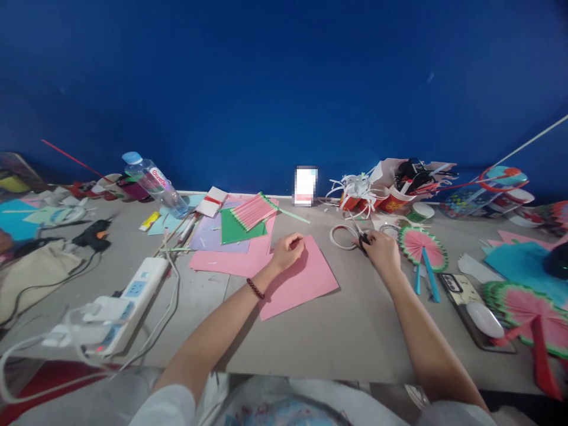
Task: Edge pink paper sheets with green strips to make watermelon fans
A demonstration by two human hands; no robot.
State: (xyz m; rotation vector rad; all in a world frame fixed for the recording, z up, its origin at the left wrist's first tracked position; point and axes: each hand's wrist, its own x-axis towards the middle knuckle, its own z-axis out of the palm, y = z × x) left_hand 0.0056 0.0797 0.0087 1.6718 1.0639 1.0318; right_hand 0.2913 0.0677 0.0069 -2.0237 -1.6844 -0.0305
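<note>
My left hand [287, 250] rests curled, fingers closed, on a pink paper sheet [306, 283] lying in front of me on the grey table [337, 337]. I wear a dark bead bracelet on that wrist. My right hand [380, 249] reaches further right and closes on black-handled scissors [361, 235], beside a roll of white tape [342, 236]. Just right of that hand lies a pink and green paper fan [422, 248] with a blue handle.
A pleated pink strip [252, 212] lies on green and purple sheets behind the pink sheet. A water bottle [153, 183], glue gun [94, 234] and power strip [128, 296] sit left. Paper cups with scraps [377, 192], a phone [464, 293] and more fans [528, 310] are on the right.
</note>
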